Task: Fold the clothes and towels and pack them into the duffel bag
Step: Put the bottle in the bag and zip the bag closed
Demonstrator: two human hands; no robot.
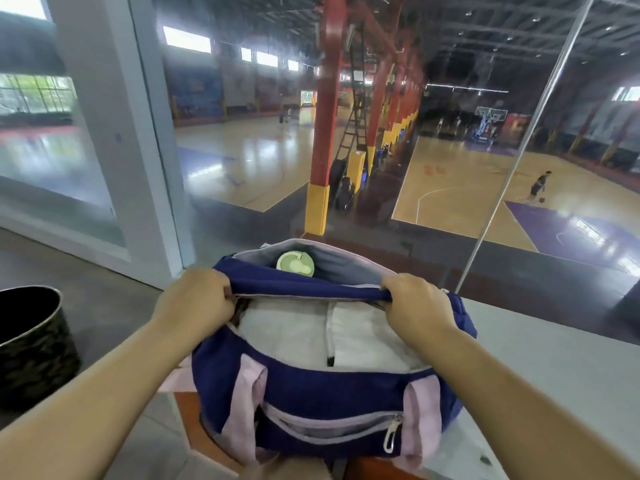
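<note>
Duffel bag (325,386), navy with pink straps (249,386), is set at centre-bottom on a pale ledge (540,368) in front of a glass wall, with the main opening unzipped and facing up. At far left a dark bin (31,341) is noted on the floor, well apart from the bag and not involved. Left hand (195,299) is closed over the left end of the bag's far rim, fingers curled round the navy fabric (fingertips hidden under the fold). Between the hands the main compartment is filled with white folded fabric (287,336), and a white drawcord (330,337) lies across it. At least one garment or towel is therefore judged packed; how many pieces are stacked below cannot be told. Behind the gripped rim a green bottle lid (295,263) is seen in a grey-lined rear pocket. Right hand (419,303) is clenched on the right end of the same rim, likewise holding fabric. Both grips are tight on the bag itself, not on any clothing. The packed fabric lies just below the knuckles, between the two wrists. No loose garment is seen outside the bag, so folding and packing are judged nearly done. What is probably left is drawing the rim over and zipping the opening shut. Front pocket zip pull (391,434) is seen at lower right, pocket closed. A basketball court (467,188) is visible through the glass at right.
</note>
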